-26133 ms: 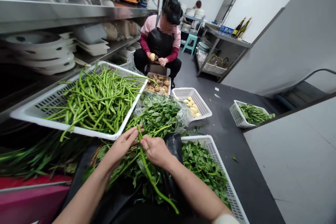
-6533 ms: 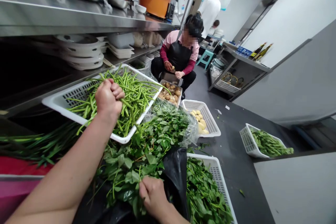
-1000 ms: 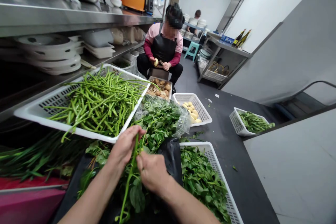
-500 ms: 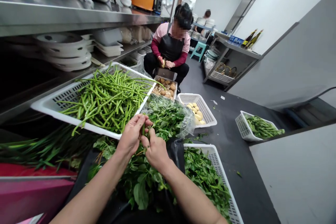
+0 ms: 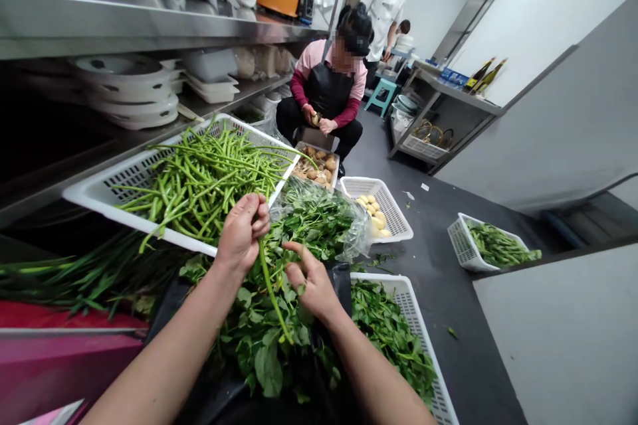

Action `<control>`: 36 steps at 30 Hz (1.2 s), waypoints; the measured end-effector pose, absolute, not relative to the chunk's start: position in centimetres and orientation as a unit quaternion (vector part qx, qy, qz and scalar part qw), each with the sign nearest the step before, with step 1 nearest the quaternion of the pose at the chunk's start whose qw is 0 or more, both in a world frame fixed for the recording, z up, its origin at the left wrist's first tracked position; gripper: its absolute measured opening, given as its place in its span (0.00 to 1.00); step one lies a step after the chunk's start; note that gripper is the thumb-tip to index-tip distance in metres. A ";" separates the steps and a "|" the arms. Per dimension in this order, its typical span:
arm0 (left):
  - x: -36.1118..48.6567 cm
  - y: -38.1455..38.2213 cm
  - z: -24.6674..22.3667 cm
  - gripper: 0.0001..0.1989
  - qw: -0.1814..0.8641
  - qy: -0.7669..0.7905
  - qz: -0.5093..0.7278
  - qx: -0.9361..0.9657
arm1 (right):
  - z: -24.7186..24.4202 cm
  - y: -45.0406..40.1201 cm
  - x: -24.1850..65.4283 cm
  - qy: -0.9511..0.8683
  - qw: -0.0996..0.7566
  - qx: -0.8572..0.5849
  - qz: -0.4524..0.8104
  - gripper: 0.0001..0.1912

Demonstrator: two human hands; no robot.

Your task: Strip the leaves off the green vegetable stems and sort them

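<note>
My left hand (image 5: 244,231) is closed around the top of a long green stem (image 5: 270,289), which hangs down bare toward my lap. Just right of that stem is my right hand (image 5: 310,279), its index finger stretched out and thumb apart; a scrap of green shows by its fingers. Below both hands lies a heap of leafy greens (image 5: 269,362) on black plastic. Ahead on the left, a white basket (image 5: 124,216) holds a pile of bare green stems (image 5: 214,179). To the right, another white basket (image 5: 423,329) contains loose leaves (image 5: 386,332).
A clear plastic bag of greens (image 5: 319,219) lies ahead, beside a basket of peeled potatoes (image 5: 376,216). Opposite me a squatting person (image 5: 331,80) handles a potato over a box of unpeeled ones (image 5: 316,166). A steel shelf (image 5: 149,26) runs along the left.
My hands have come apart: the right moved down and right, the left slightly up and left with the stem. A person in white at the back has come closer.
</note>
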State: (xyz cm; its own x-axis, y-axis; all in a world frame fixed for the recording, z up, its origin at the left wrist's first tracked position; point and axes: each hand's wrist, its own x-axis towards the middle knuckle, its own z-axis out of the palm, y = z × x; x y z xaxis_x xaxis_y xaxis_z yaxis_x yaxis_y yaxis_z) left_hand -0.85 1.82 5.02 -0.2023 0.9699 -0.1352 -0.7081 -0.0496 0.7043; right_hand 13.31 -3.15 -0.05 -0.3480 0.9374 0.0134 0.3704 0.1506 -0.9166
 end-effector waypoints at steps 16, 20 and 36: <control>-6.8 6.8 10.2 0.11 0.232 0.490 0.804 0.242 | -8.3 -9.5 11.5 -0.868 0.021 -0.446 0.216 0.11; -9.6 10.9 12.9 0.17 -0.036 0.594 0.678 0.432 | -6.3 -8.0 10.7 -0.928 0.010 -0.301 0.218 0.22; 2.5 12.4 -6.4 0.15 0.242 0.677 -0.047 0.693 | -5.8 -7.1 16.7 -0.740 0.191 -0.515 0.389 0.28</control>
State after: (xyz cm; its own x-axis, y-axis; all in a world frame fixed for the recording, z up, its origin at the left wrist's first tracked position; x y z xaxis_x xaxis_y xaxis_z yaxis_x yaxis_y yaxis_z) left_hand 2.50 12.40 -6.41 0.0777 0.9164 -0.3925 0.9616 0.0350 0.2721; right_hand 16.71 -7.14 -5.80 -0.3968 0.9103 -0.1178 0.6130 0.1673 -0.7721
